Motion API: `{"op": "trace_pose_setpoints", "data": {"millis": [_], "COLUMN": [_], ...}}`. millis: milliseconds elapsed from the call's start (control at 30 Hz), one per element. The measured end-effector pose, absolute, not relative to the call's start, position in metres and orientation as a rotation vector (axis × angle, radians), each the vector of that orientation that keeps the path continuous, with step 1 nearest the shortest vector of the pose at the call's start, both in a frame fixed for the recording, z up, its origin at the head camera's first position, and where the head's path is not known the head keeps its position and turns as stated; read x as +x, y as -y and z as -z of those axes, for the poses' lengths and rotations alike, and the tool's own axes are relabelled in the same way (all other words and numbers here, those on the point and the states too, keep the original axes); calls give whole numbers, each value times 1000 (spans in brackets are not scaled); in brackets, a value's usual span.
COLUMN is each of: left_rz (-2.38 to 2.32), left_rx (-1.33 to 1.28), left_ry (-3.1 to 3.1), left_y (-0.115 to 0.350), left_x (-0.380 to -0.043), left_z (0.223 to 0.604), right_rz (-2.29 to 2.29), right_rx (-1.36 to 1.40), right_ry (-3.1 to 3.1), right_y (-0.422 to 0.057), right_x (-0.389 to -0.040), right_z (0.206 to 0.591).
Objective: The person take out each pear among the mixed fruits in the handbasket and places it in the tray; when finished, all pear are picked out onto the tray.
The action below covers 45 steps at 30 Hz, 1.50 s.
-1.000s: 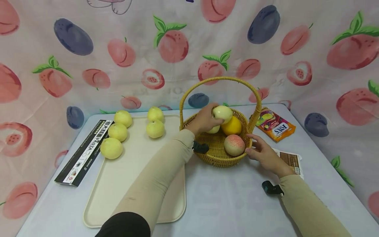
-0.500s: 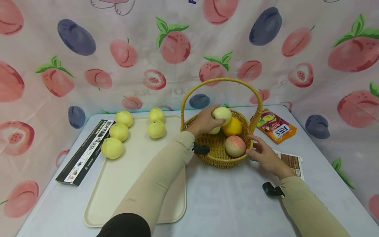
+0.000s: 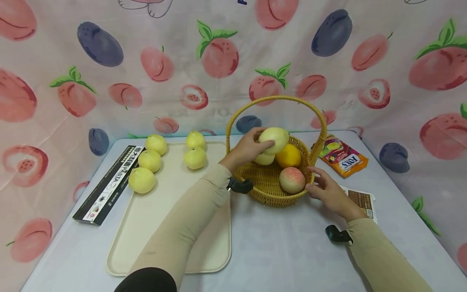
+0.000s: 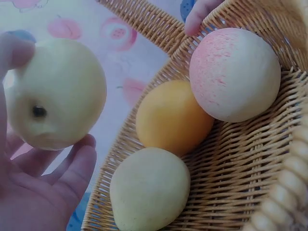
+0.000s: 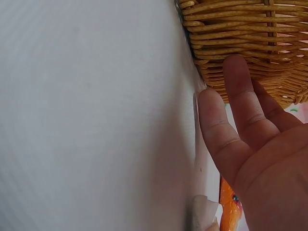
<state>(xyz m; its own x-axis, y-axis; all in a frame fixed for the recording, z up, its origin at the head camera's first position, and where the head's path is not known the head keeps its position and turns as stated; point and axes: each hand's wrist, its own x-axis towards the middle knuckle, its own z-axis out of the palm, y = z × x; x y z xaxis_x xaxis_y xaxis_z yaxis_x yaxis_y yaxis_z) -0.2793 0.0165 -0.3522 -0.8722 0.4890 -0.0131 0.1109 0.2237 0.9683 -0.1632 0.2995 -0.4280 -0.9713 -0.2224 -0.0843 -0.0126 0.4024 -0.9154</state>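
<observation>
My left hand point(image 3: 246, 151) holds a pale green, pear-like fruit point(image 3: 276, 140) between thumb and fingers, above the left back of a wicker basket point(image 3: 264, 182). In the left wrist view this fruit point(image 4: 60, 91) shows a dark pit and stands apart from the basket's contents. Inside the basket lie a second pale green fruit point(image 4: 150, 187), an orange point(image 4: 173, 118) and a pink-and-cream peach point(image 4: 236, 74). My right hand point(image 3: 330, 194) touches the basket's right side. Its fingers point(image 5: 243, 91) look nearly straight against the outer weave in the right wrist view.
Left of the basket is a cream tray point(image 3: 171, 227) bearing several yellow-green fruits point(image 3: 142, 180). A black pasta box point(image 3: 109, 186) lies along its left edge. To the right are an orange FOX'S packet point(image 3: 341, 156) and a brown-and-white packet point(image 3: 361, 200). The basket handle point(image 3: 277, 97) arches overhead.
My left hand has shifted slightly left and up with the pale green fruit, which has turned in the grip. More of the fruit beneath shows. The right hand stays at the basket.
</observation>
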Motion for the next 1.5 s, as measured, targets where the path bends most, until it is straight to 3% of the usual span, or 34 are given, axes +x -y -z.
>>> {"op": "trace_pose_setpoints", "data": {"millis": [867, 1500], "left_rz": [-1535, -1479], "left_rx": [864, 900], "left_ry": [-2294, -2305], "left_y": [1, 28], "left_x": [-251, -229], "left_z": [343, 346], "right_rz": [1600, 1600], "right_rx": [-226, -211], "right_ry": [-2465, -2461], "right_y": [-299, -299], "right_x": [-164, -163], "right_z": [429, 428]}}
